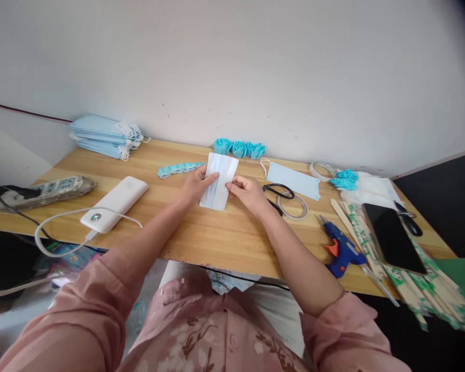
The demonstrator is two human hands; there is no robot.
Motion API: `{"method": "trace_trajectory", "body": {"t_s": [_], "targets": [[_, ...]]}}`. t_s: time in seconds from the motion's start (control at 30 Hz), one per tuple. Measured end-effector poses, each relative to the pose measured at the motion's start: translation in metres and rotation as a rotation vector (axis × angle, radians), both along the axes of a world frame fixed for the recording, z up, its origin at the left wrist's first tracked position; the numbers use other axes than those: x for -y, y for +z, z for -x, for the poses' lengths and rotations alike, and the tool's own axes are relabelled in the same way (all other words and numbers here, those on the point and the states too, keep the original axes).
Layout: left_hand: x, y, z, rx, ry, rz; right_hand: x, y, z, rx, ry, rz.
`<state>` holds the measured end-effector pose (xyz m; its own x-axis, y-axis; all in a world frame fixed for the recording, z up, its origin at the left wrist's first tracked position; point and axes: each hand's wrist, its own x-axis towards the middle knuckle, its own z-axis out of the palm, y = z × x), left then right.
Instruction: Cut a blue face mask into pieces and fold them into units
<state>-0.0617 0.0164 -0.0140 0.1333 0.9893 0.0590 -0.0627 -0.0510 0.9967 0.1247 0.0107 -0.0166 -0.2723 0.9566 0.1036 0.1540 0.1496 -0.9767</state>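
Observation:
A pale, pleated face mask (218, 194) with no loops showing is held upright above the middle of the table. My left hand (197, 182) is closed on its left edge, thumb across the front. At the right edge, my right hand (246, 191) pinches it between thumb and fingers. Behind my left hand lies a folded turquoise strip (180, 169). Several turquoise fabric flowers (239, 149) sit against the wall. To the right of my right hand are black-handled scissors (279, 190), a tape roll (293, 206) and a blue mask (293, 179) with one ear loop.
At the back left is a stack of blue masks (101, 132). A white power bank (114, 204) with a cable and a power strip (46, 194) lie at left. On the right are a blue glue gun (343, 249), bundled chopsticks (420, 292), a phone (393, 237) and another tape roll (322, 171).

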Motion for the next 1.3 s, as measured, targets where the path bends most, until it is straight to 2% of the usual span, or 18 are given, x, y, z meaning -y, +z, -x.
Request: {"method": "trace_trajectory", "body": {"t_s": [0.17,0.3,0.57,0.8,0.93,1.07,1.17,1.3], "targets": [[-0.002,-0.002,0.004,0.021,-0.077,0.077,-0.004,-0.003,-0.007,-0.026,-0.099,0.009],[-0.004,-0.001,0.006,0.035,-0.059,0.085,-0.007,-0.002,-0.012,-0.028,-0.111,0.0],[-0.004,0.003,0.009,0.034,0.049,0.038,-0.009,0.004,-0.017,-0.071,-0.189,-0.021],[-0.008,-0.006,0.005,-0.061,0.195,-0.044,-0.009,-0.004,-0.011,-0.066,-0.261,-0.051],[0.0,-0.011,-0.009,-0.212,0.333,-0.173,0.0,-0.005,0.007,0.09,-0.399,-0.181],[0.013,-0.009,-0.022,-0.273,0.292,-0.146,0.011,-0.001,0.024,0.234,-0.524,-0.33],[0.018,-0.007,-0.026,-0.288,0.326,-0.162,0.016,0.001,0.029,0.248,-0.565,-0.358],[0.011,-0.011,-0.024,-0.257,0.463,-0.209,0.017,-0.001,0.028,0.258,-0.582,-0.353]]}}
